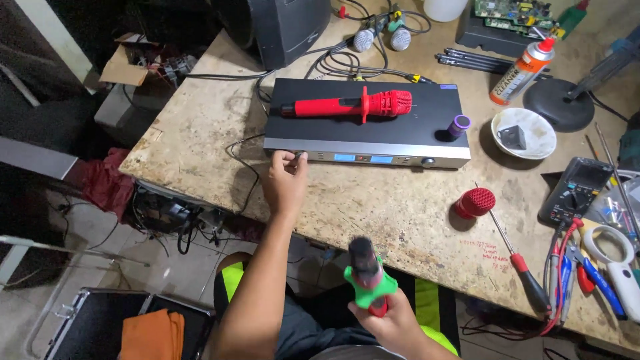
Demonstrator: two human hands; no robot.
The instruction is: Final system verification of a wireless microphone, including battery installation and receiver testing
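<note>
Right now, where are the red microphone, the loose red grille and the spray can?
red microphone point(333, 107), head view, mid-handle.
loose red grille point(476, 202), head view, mesh dome.
spray can point(522, 75), head view, can body.

Microphone point(347, 105) lies on receiver point(365, 123); grille point(475, 203) sits before it, right.

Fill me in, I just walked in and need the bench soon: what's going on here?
A person sits at a cluttered workbench. Their left hand pinches a knob at the left end of a flat black receiver unit, which has a red microphone lying on top. Their right hand holds a second microphone body with a green ring, its head removed. A red mesh grille and a screwdriver lie nearby on the bench.
</note>
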